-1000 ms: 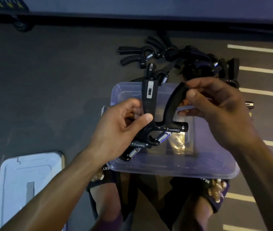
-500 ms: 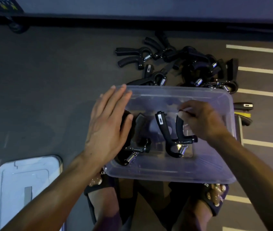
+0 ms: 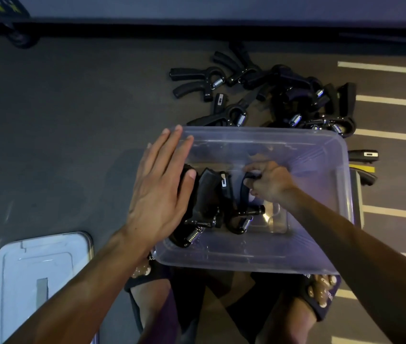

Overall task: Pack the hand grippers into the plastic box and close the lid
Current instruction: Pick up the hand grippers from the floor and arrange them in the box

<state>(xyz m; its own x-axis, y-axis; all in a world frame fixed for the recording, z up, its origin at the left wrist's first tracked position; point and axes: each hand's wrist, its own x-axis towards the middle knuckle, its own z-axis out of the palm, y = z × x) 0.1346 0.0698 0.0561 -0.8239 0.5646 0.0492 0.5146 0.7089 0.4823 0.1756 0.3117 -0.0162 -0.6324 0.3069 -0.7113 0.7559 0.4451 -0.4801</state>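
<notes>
- Inside the clear plastic box (image 3: 259,259), the right hand (image 3: 269,182) pinches one handle of a black hand gripper (image 3: 242,207) lying on the bottom.
- Left hand (image 3: 162,187) — flat, fingers spread, gripping nothing — lies over the box's left rim.
- Beside it, another gripper (image 3: 204,204) lies in the box (spring toward the near wall).
- Beyond the far wall, a pile of grippers (image 3: 283,95) lies on the floor (image 3: 72,120).
- White lid (image 3: 40,281) lies at near left, well apart.
</notes>
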